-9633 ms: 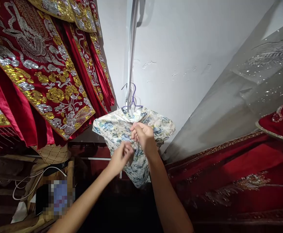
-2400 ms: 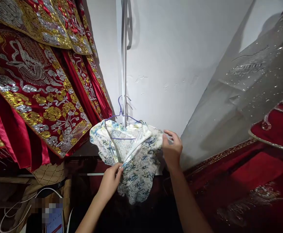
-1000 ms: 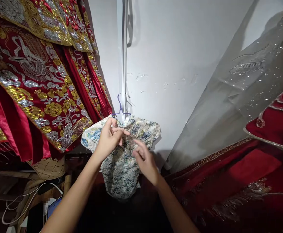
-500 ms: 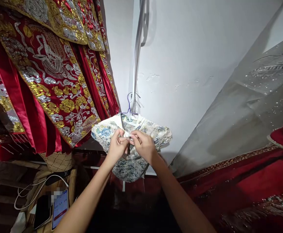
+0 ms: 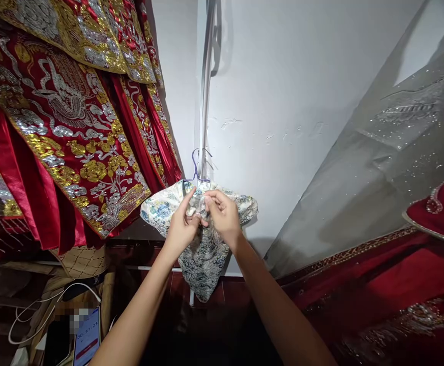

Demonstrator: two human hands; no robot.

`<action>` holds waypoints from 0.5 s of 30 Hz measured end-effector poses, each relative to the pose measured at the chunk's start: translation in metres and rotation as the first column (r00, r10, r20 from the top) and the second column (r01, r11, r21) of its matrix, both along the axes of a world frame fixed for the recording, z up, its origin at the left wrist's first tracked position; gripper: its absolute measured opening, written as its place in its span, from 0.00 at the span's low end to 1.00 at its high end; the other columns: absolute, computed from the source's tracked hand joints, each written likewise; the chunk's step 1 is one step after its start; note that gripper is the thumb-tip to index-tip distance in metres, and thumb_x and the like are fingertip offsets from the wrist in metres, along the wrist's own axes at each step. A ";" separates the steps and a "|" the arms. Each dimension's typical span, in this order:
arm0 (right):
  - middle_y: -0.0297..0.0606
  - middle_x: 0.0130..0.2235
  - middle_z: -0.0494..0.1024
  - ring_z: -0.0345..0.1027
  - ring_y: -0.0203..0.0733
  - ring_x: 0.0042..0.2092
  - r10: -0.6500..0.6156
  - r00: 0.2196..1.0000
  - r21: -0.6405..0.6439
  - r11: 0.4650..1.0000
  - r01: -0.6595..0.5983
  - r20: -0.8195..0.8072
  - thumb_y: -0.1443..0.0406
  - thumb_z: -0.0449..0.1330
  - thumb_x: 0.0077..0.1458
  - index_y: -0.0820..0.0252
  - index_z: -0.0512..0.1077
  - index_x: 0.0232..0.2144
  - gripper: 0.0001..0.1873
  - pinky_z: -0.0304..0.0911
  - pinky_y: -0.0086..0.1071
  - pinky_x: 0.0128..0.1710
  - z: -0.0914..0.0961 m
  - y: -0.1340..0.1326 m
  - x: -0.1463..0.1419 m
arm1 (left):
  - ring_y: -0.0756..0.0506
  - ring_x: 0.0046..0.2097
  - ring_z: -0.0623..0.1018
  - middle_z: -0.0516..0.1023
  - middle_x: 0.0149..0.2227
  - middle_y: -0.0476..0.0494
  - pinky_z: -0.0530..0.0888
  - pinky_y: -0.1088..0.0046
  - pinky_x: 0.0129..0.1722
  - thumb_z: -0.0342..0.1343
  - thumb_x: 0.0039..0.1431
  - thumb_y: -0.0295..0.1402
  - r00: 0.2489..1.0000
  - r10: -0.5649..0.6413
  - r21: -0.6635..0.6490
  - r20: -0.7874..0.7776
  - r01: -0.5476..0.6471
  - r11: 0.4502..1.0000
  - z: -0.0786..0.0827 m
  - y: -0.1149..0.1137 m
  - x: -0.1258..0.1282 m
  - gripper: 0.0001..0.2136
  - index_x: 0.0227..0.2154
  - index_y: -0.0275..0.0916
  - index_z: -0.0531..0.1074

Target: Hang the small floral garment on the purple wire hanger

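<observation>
Now, mid-frame, the left hand [image 5: 182, 227], grip unclear, extends its previously curled index finger; the right hand [image 5: 225, 217] stays pinched on the floral shirt [image 5: 202, 262].

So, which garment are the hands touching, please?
The pale floral garment on the purple hanger: left hand and right hand are at its neckline; the red embroidered garment and sheer grey fabric are untouched.

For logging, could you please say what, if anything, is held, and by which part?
Left hand and right hand pinch the white, blue-floral fabric shirt by its upper front.
</observation>
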State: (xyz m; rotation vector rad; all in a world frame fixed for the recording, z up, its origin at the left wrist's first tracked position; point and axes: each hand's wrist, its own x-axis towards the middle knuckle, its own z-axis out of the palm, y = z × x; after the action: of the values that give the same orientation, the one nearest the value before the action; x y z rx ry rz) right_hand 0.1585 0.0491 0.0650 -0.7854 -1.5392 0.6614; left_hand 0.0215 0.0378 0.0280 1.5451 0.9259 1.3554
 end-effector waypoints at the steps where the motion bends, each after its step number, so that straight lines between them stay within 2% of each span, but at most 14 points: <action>1: 0.31 0.26 0.68 0.63 0.36 0.28 -0.021 0.999 0.023 0.999 0.022 -0.043 0.56 0.56 0.62 0.58 0.72 0.36 0.12 0.60 0.29 0.27 0.005 0.002 0.005 | 0.51 0.19 0.69 0.76 0.22 0.51 0.66 0.79 0.19 0.53 0.55 0.25 0.999 -0.015 -0.031 -0.043 0.014 0.999 -0.013 -0.001 0.003 0.37 0.69 0.45 0.52; 4: 0.31 0.26 0.69 0.63 0.36 0.29 -0.092 0.982 0.095 0.990 0.108 -0.164 0.57 0.61 0.59 0.59 0.73 0.36 0.11 0.60 0.29 0.30 0.020 0.009 0.034 | 0.51 0.17 0.67 0.79 0.25 0.49 0.67 0.76 0.18 0.53 0.56 0.28 0.990 -0.076 -0.136 -0.122 0.060 0.989 -0.051 -0.011 0.006 0.36 0.69 0.45 0.53; 6: 0.31 0.26 0.69 0.63 0.36 0.30 -0.108 0.971 0.096 0.987 0.131 -0.215 0.57 0.63 0.57 0.60 0.73 0.36 0.12 0.61 0.30 0.32 0.026 0.014 0.062 | 0.50 0.16 0.66 0.80 0.27 0.48 0.68 0.74 0.19 0.53 0.59 0.32 0.986 -0.085 -0.150 -0.140 0.064 0.987 -0.064 -0.018 0.004 0.32 0.67 0.47 0.56; 8: 0.31 0.25 0.69 0.63 0.36 0.30 -0.108 0.957 0.049 0.991 0.125 -0.269 0.58 0.65 0.55 0.60 0.74 0.35 0.11 0.63 0.30 0.35 0.025 0.016 0.092 | 0.48 0.18 0.69 0.80 0.28 0.49 0.69 0.72 0.22 0.53 0.60 0.36 0.980 -0.052 -0.099 -0.192 0.034 0.995 -0.062 -0.020 -0.001 0.28 0.64 0.48 0.61; 11: 0.31 0.26 0.68 0.63 0.34 0.30 -0.069 0.912 -0.092 0.995 0.035 -0.405 0.61 0.66 0.53 0.60 0.74 0.34 0.09 0.64 0.27 0.33 0.007 0.014 0.130 | 0.45 0.22 0.72 0.76 0.24 0.51 0.68 0.73 0.26 0.54 0.61 0.39 0.944 0.053 0.031 -0.326 -0.045 0.999 -0.042 -0.014 -0.009 0.20 0.56 0.47 0.70; 13: 0.30 0.26 0.67 0.63 0.33 0.28 -0.031 0.826 -0.195 0.976 -0.097 -0.563 0.63 0.65 0.54 0.59 0.72 0.31 0.06 0.65 0.25 0.31 -0.015 0.010 0.143 | 0.44 0.24 0.73 0.74 0.22 0.51 0.66 0.73 0.27 0.54 0.62 0.41 0.918 0.093 0.081 -0.385 -0.067 0.994 -0.031 -0.008 -0.012 0.15 0.49 0.46 0.74; 15: 0.30 0.26 0.68 0.65 0.34 0.28 -0.039 0.690 -0.262 0.939 -0.222 -0.723 0.65 0.62 0.55 0.57 0.69 0.28 0.06 0.68 0.27 0.31 -0.041 0.006 0.146 | 0.44 0.25 0.74 0.73 0.22 0.51 0.65 0.74 0.27 0.54 0.62 0.43 0.898 0.121 0.099 -0.424 -0.086 0.991 -0.027 -0.004 -0.012 0.13 0.45 0.46 0.75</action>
State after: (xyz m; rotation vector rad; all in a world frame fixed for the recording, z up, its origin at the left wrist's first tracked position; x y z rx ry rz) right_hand 0.3043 0.0550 0.0236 -0.5761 -0.7377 1.1702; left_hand 0.0094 0.0340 0.0013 1.9241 1.2506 1.1504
